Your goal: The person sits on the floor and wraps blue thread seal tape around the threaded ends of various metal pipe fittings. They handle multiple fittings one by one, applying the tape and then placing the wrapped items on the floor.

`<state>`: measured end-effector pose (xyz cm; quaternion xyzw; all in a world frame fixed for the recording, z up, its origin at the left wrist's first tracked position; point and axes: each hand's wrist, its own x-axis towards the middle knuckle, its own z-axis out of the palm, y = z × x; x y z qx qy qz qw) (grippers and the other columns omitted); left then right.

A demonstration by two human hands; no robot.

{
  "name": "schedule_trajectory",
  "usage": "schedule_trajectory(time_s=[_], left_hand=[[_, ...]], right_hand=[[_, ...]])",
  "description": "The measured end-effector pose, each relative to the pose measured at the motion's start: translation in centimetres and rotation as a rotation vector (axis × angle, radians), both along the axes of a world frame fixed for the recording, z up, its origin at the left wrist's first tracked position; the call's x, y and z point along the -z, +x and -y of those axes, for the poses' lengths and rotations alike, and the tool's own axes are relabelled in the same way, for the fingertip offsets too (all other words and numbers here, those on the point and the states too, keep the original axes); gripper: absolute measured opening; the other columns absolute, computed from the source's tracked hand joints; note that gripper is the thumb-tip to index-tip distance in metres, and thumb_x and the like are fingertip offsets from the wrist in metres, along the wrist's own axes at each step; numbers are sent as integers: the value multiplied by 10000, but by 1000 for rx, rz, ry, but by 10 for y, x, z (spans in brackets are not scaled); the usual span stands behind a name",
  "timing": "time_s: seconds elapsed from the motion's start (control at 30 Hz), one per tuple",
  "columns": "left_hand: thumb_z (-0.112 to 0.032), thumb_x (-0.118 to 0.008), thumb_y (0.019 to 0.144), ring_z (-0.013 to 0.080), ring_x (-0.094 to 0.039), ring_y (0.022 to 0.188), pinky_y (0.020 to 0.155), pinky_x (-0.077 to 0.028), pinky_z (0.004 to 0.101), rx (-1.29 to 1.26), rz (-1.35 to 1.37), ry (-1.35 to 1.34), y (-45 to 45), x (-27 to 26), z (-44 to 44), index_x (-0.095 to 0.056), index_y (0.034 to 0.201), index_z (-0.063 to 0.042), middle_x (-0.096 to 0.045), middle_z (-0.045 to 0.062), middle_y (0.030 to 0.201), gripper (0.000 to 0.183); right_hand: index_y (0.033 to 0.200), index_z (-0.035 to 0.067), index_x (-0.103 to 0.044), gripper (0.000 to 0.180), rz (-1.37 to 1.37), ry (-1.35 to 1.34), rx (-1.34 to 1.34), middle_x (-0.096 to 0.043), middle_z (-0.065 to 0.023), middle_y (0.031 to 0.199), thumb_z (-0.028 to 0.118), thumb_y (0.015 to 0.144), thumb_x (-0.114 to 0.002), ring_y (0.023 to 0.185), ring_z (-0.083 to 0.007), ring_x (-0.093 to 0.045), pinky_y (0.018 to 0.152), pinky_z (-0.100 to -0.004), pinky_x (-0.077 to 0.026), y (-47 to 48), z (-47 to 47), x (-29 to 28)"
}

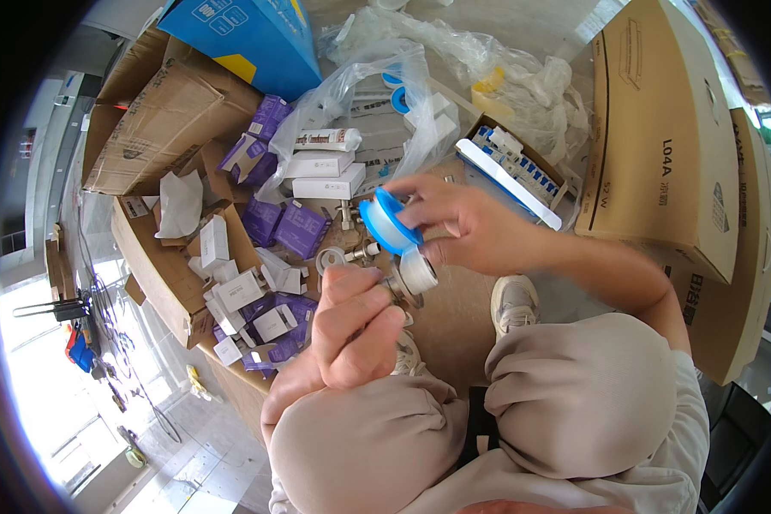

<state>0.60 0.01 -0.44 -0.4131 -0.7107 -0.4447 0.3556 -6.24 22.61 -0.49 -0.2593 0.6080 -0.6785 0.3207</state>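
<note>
My left hand [358,327] is closed around a metal pipe fitting [403,283], whose threaded end points up and to the right. White thread seal tape [419,271] is wrapped round that end. In my right hand [466,225] is a blue spool of thread seal tape [390,220], held between thumb and fingers just above the fitting. The tape runs from spool to fitting, and the two nearly touch. More metal valves [345,215] and a loose white ring [329,258] lie on the cardboard beyond my left hand.
Purple boxes [301,229] and small white boxes [238,290] lie at the left by open cartons [160,257]. Ahead are a clear plastic bag [417,70], a white sealant tube [327,139] and a box of circuit breakers [514,168]. Large cartons [662,141] stand at the right.
</note>
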Motion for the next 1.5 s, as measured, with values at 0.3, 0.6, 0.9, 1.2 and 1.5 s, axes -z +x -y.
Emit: schedule_trajectory(time_s=[0.3,0.6,0.9,1.2,1.5], left_hand=[[223,-682,741,333,-628,809,643,-524,409,-169,127,-50,-28,5,9,-667,1101,70,-609,200,1049,391],[189,-673,723,347,-623,795,619,-501,426,19,101,-112,-6,9,5,-668,1099,69,-612,206,1060,396],[162,-660,757,338,-617,778,573,-467,422,33,1,7,-2,0,-3,-625,1126,61,-577,217,1085,384],[216,-642,724,338,-618,799,634,-513,397,-171,103,-60,-24,5,11,-668,1098,75,-600,211,1061,401],[157,-684,713,346,-631,836,620,-503,422,-18,122,-157,-3,6,5,-661,1078,72,-625,192,1064,375]], right_hand=[[1171,20,-761,296,-315,0,18,-447,-201,1586,220,955,-793,1421,-341,-474,1149,-451,-405,42,-29,-16],[1123,-52,-689,385,-303,-204,3,-496,-203,1484,320,1028,-706,1337,-338,-522,1088,-439,-431,-12,-7,-56],[1341,-20,-659,432,-78,31,27,-408,-172,1608,-57,917,-584,1445,-266,-483,1142,-410,-428,-11,5,-3],[1183,11,-755,284,-229,41,-36,-390,-217,1624,191,963,-775,1519,-331,-368,1172,-466,-377,38,-26,-13],[1152,-8,-743,397,-357,-176,-4,-519,-184,1482,358,998,-757,1332,-310,-531,1068,-408,-448,-7,-8,-58]])
